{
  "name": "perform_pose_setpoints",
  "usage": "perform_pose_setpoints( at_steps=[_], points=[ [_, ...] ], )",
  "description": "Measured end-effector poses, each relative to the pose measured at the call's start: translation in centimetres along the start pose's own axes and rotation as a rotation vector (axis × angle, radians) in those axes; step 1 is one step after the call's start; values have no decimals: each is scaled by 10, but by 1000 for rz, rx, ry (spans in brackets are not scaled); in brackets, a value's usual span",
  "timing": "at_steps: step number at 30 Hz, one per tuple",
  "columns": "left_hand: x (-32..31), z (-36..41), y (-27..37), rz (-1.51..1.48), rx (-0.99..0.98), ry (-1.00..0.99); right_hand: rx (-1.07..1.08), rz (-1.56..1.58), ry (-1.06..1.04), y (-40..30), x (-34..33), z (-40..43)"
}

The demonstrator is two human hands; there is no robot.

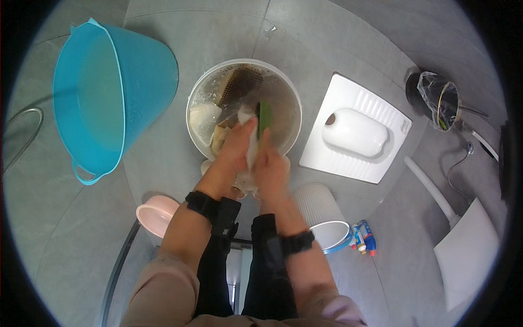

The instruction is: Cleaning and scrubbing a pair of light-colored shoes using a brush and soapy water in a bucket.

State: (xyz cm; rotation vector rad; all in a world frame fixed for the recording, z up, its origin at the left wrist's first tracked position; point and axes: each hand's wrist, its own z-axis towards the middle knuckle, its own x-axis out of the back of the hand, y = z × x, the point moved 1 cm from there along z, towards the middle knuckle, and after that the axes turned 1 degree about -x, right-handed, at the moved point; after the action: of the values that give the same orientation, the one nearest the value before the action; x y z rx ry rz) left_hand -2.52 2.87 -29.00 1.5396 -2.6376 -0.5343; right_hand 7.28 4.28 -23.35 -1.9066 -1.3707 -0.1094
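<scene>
In front of my feet stands a round white basin [299, 96] of cloudy, sudsy water. My left hand [236, 145] grips a pale, whitish piece [253, 149] over its near side; blur hides exactly what this piece is. A green scrubbing brush [265, 114] is in my right hand [269, 163], its dark bristles turned left towards the pale piece. Under the water at the far side lies a dark brown ridged object [241, 85]. A white piece [204, 118] rests at the left wall, and a cream-coloured one [220, 137] lies partly behind my left hand.
A tall blue tub [149, 73] holding cloudy water stands left, beside a metal hose [30, 118]. A squat toilet [355, 133] is set in the floor at right. Nearby are a pink basin [157, 212], a ribbed white bin [318, 204], cleaning bottles [363, 237] and a lined dark bin [433, 100].
</scene>
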Motion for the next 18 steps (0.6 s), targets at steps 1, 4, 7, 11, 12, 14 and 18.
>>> perform_pose_setpoints(
  at_steps=[1,4,7,11,12,14,18],
  points=[
    [-1,-4,3,35,-37,-17,-37,43,20,-8,6,10],
    [44,30,13,-21,-2,-2,-14,-26,-236,-39,0,-41],
    [30,21,5,-97,25,-72,82,24,31,-11,-5,-16],
    [18,5,16,-49,29,-36,-16,19,5,6,14,40],
    [23,5,18,-47,28,-27,-15,23,-4,7,8,34],
    [30,8,22,-32,-9,-10,126,199,138,9,-1,8],
    [34,14,9,-117,3,-121,88,53,-63,-18,8,-22]
  ],
)
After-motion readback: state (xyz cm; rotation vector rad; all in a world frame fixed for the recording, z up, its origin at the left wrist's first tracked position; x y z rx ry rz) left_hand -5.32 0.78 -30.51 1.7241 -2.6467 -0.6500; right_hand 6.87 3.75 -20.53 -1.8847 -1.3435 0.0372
